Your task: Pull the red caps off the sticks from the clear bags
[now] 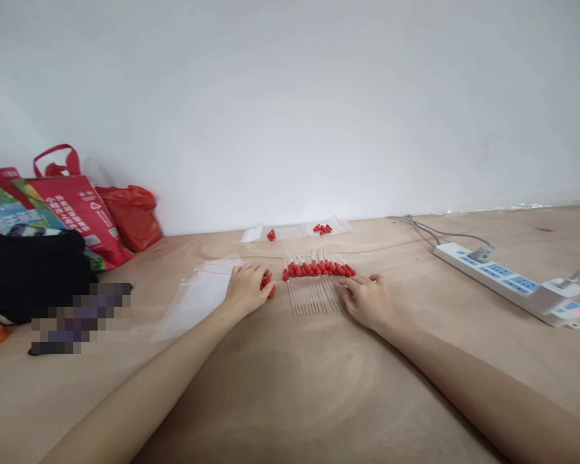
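1. Left hand (247, 289): palm down, fingers bent and partly curled over a small cluster of glossy red pieces (267, 285), which shows between fingers and thumb. Whether the pieces are gripped or merely covered cannot be told; the count is hidden.

2. Right hand (368, 301): fingers bent, thumb and fingertips drawn near one another at the right end of the sticks. Whether a stick is pinched there cannot be told, as the fingers mask the spot.

3. Thin, straight, pale sticks (309, 299): laid side by side on the brown wood-grained tabletop (319, 386), between the two hands. They extend both toward the person and toward the wall; the far ends are faint.

4. Band of rounded red tips (319, 268): packed closely across the middle of the sticks; individual tips overlap.

5. Flat, clear plastic bags (188, 306): overlapping, beside the left hand, partly covered by the left hand and forearm; edges hard to trace.

6. Flat, clear packaging (292, 232): along the foot of the white wall (290, 116), with two red groups; whether these lie in or on it is unclear.

7. White power strip (507, 280): at right, plugs inserted; one grey cable cut off by the frame.

8. Black cloth item (33, 274): at left, cut off by the frame; a pixelated patch beside it is unreadable.
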Tool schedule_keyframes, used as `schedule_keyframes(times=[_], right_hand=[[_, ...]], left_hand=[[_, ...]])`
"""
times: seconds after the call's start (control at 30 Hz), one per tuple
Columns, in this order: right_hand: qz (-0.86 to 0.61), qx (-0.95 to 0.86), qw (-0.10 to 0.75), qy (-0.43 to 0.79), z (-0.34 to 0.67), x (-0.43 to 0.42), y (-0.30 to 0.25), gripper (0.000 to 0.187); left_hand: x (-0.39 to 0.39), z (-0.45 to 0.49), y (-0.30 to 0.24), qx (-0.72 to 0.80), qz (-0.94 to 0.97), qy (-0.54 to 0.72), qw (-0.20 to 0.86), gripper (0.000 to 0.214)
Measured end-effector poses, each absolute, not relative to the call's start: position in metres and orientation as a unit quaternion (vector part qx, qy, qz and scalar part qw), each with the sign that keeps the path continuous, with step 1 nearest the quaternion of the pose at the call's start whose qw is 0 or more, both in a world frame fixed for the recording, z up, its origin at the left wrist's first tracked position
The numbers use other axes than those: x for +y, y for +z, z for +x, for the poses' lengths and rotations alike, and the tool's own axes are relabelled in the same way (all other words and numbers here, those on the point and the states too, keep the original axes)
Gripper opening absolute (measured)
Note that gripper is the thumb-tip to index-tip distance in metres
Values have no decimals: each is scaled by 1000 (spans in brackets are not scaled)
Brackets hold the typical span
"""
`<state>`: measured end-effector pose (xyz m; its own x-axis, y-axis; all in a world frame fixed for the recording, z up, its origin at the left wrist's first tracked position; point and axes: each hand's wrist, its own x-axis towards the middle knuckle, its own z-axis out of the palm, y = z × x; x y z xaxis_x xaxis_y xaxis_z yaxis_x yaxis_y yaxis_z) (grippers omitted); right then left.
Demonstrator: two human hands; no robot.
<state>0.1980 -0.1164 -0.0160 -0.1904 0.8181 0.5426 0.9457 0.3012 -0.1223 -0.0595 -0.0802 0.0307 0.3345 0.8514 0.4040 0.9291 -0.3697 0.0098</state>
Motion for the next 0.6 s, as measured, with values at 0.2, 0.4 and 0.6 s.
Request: schedule_keyframes(times=[0.2, 0.4, 0.6], right_hand=[[-561, -789, 232, -94, 191, -121, -14, 24], [-545, -805, 216, -88, 192, -122, -13, 33], [-542, -801, 239, -88, 194, -119, -15, 35]], left_hand=[[-76, -53, 32, -542, -817, -144, 130, 23], [-71, -43, 42, -593, -791, -127, 77, 42], [-56, -31, 54, -640, -763, -81, -30, 55]])
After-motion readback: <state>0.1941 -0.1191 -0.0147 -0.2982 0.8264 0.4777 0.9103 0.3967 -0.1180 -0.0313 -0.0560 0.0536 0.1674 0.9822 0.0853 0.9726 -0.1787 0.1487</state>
